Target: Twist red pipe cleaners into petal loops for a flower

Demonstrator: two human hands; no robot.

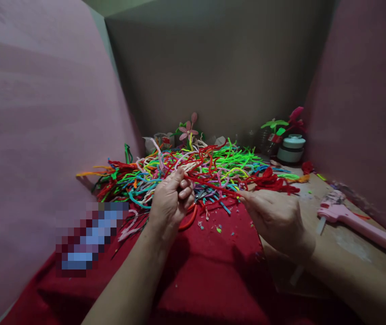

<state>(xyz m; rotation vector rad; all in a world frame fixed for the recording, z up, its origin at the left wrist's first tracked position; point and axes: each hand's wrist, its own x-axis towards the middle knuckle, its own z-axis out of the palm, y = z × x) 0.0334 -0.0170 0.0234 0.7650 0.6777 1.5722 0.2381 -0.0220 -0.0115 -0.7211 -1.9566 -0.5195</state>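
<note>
At frame centre a red pipe cleaner (213, 184) stretches taut between the left hand (171, 201), fingers curled closed around one end, and the right hand (274, 216), pinching the other.

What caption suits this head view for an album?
Left hand and right hand stretch a red pipe cleaner over a colourful pile.

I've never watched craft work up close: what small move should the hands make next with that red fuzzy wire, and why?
Probably lift the red pipe cleaner clear of the pile. The left hand pinches one end and the right hand the other, so it spans between them, but it lies low over tangled strands that could snag it.
</note>
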